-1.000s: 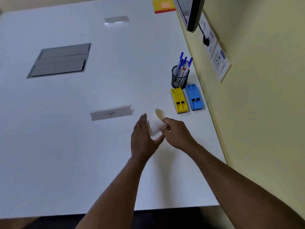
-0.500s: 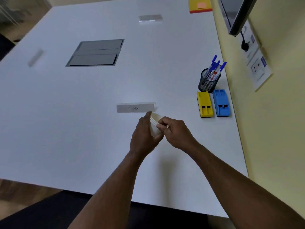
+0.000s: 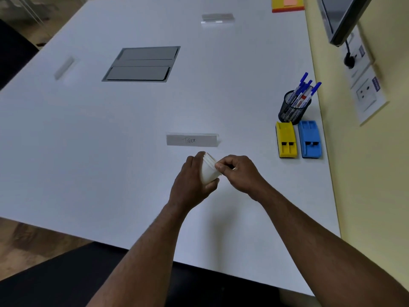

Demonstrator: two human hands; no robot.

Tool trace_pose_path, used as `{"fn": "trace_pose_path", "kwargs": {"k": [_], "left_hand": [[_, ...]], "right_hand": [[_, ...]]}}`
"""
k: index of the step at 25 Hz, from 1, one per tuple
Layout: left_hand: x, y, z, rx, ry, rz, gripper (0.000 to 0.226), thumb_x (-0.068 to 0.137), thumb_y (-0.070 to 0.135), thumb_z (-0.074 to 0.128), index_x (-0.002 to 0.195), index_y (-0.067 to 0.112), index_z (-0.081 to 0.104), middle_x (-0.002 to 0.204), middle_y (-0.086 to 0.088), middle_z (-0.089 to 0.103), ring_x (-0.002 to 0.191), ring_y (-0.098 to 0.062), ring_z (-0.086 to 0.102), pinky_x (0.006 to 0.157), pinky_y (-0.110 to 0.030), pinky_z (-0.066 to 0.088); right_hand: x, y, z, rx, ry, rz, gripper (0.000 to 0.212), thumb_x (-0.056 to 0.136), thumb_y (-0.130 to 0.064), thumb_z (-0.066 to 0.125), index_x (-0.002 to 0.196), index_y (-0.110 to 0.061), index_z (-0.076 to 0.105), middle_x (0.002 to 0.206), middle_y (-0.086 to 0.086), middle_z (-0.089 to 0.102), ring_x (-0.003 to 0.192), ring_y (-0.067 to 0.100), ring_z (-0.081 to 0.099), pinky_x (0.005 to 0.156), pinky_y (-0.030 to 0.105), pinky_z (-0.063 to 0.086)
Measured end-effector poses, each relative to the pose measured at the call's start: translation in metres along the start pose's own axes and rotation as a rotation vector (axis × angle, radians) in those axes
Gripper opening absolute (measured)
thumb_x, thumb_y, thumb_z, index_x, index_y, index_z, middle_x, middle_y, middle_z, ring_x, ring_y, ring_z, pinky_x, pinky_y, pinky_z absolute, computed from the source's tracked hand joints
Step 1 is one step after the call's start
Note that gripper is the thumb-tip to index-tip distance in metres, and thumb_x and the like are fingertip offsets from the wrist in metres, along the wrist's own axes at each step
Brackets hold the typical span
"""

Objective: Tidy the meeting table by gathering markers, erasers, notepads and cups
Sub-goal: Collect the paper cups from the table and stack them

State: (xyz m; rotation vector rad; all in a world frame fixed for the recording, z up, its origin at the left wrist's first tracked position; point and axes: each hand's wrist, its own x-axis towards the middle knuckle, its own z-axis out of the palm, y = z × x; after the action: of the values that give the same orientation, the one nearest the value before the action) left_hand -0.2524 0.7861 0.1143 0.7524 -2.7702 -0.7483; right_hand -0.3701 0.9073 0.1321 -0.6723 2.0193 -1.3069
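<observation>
A stack of white paper cups (image 3: 208, 170) is held tilted above the white table (image 3: 110, 151), mouth facing away to the right. My left hand (image 3: 191, 185) grips the stack's side and bottom. My right hand (image 3: 238, 171) pinches the rim with thumb and fingers. At the right edge a black mesh holder (image 3: 292, 109) contains several blue-capped markers (image 3: 304, 88). In front of it lie a yellow eraser (image 3: 286, 139) and a blue eraser (image 3: 309, 138) side by side. A yellow and orange notepad (image 3: 287, 3) lies at the far right corner.
A name card (image 3: 191, 140) lies just beyond my hands; others sit far back (image 3: 218, 18) and at left (image 3: 64, 67). A grey cable hatch (image 3: 142, 64) is set in the table's middle. Wall sockets (image 3: 367, 94) and a monitor (image 3: 340, 16) line the yellow wall at right.
The view has shifted left, so the table's left side shows. The cups tilted further over while both hands kept hold of them, and my right hand's fingers closed on the rim.
</observation>
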Motion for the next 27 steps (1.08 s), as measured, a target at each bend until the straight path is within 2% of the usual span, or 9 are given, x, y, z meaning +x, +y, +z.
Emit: {"fn": "trace_pose_path", "kwargs": {"k": [3,9,13,15,17,22,27], "left_hand": [[-0.001,-0.003,-0.002,0.029,0.019,0.004,0.081,0.074,0.043,0.074,0.141,0.019,0.036,0.115,0.001,0.049,0.098,-0.020,0.053,0.067,-0.034,0.050],[-0.008,-0.014,-0.007,-0.005,0.060,-0.101,0.087,0.073,0.045,0.076,0.144,0.024,0.030,0.125,0.002,0.048,0.106,-0.021,0.054,0.075,-0.037,0.052],[-0.014,-0.019,-0.012,-0.056,0.113,-0.202,0.090,0.076,0.047,0.076,0.147,0.023,0.026,0.134,0.003,0.045,0.115,-0.021,0.053,0.083,-0.035,0.048],[-0.017,-0.021,-0.014,-0.074,0.132,-0.225,0.091,0.077,0.046,0.076,0.148,0.022,0.026,0.137,0.004,0.044,0.118,-0.021,0.052,0.084,-0.034,0.047],[-0.019,-0.022,-0.017,-0.083,0.156,-0.244,0.091,0.077,0.045,0.076,0.148,0.021,0.026,0.138,0.005,0.044,0.119,-0.020,0.052,0.085,-0.033,0.046],[-0.023,-0.023,-0.027,-0.079,0.207,-0.277,0.090,0.077,0.043,0.076,0.148,0.021,0.025,0.139,0.004,0.044,0.120,-0.022,0.052,0.086,-0.036,0.046],[-0.025,-0.023,-0.033,-0.085,0.237,-0.301,0.089,0.078,0.043,0.076,0.148,0.023,0.024,0.138,0.005,0.044,0.119,-0.023,0.052,0.085,-0.036,0.047]], "right_hand": [[0.002,0.000,0.001,-0.003,0.046,0.008,0.017,0.094,-0.026,0.059,0.087,-0.014,0.069,0.086,0.003,0.068,0.075,0.011,0.056,0.068,0.025,0.044],[0.017,-0.003,-0.015,-0.086,0.235,-0.042,0.014,0.096,-0.028,0.057,0.089,-0.020,0.066,0.080,-0.010,0.060,0.073,0.006,0.055,0.066,0.023,0.045],[0.039,0.004,-0.023,-0.156,0.401,-0.093,0.018,0.096,-0.026,0.056,0.097,-0.014,0.069,0.084,0.000,0.067,0.077,0.017,0.063,0.066,0.028,0.048],[0.055,0.012,-0.026,-0.249,0.427,-0.103,0.019,0.096,-0.024,0.055,0.099,-0.011,0.069,0.091,0.004,0.069,0.081,0.017,0.060,0.067,0.025,0.043],[0.072,0.021,-0.029,-0.344,0.413,-0.127,0.020,0.095,-0.022,0.055,0.099,-0.008,0.068,0.096,0.009,0.069,0.084,0.020,0.060,0.069,0.025,0.041],[0.106,0.041,-0.041,-0.639,0.282,-0.163,0.022,0.095,-0.019,0.052,0.094,-0.002,0.066,0.096,0.019,0.065,0.089,0.037,0.059,0.069,0.036,0.046],[0.122,0.057,-0.047,-0.737,0.159,-0.074,0.023,0.095,-0.017,0.049,0.095,-0.004,0.067,0.096,0.018,0.066,0.091,0.038,0.059,0.068,0.034,0.047]]}}
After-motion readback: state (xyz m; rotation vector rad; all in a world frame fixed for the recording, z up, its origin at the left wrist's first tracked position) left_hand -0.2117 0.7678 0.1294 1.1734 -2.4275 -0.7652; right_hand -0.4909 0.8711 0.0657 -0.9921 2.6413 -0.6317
